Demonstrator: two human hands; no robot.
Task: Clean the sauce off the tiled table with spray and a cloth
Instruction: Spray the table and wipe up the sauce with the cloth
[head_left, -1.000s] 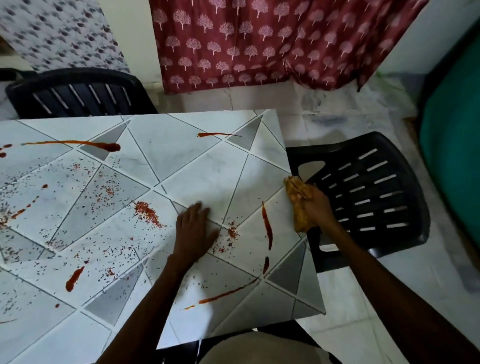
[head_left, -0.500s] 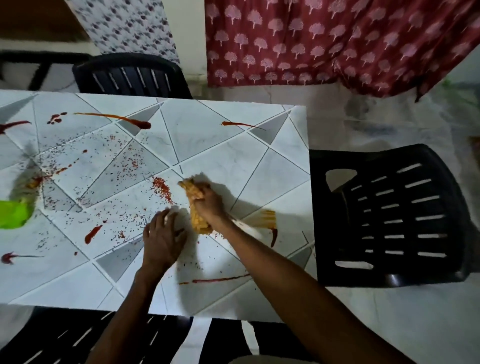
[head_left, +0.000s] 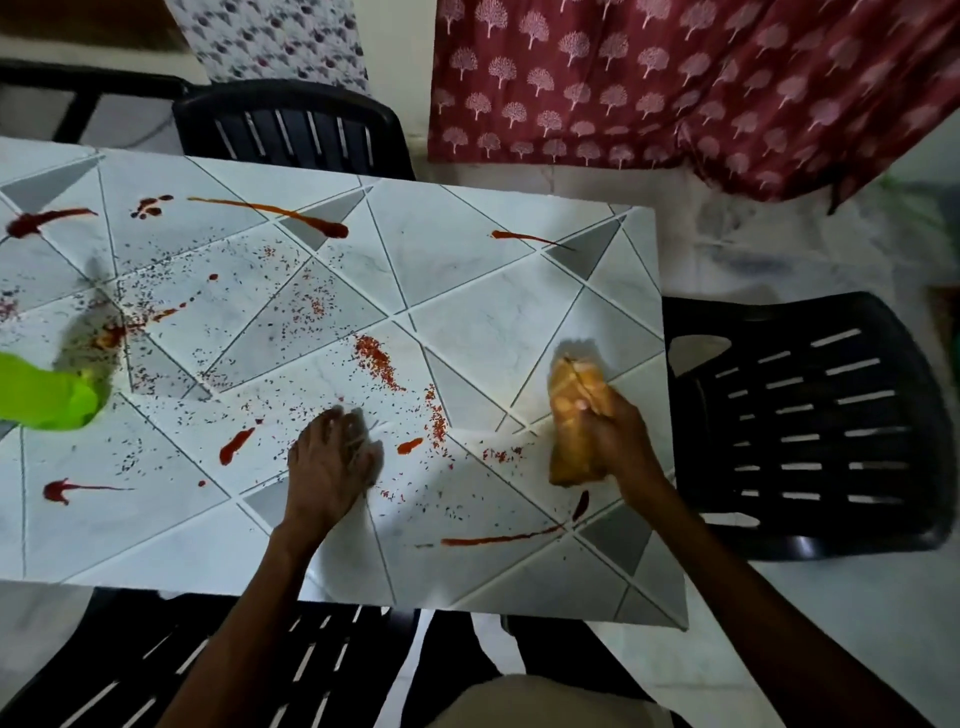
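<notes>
Early stage. Right hand (head_left: 618, 441) fingers curled round orange cloth (head_left: 574, 415), pressed on counter (head_left: 467, 270). Left hand (head_left: 327, 457) flat, fingers relaxed, left of cloth. Sauce streaks (head_left: 498, 540) below and far left of cloth unwiped.

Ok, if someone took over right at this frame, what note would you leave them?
Left hand: open, flat on the tiled table, holding nothing.
Right hand: grips the orange cloth, pressed on the table near its right edge.
Green object at the left edge, perhaps the spray; cropped, cannot tell.
Done: tiles beside the cloth look clean.
Left: the near sauce streak by the front edge, the far sauce streak, more at the left, plus scattered red flakes.
</notes>
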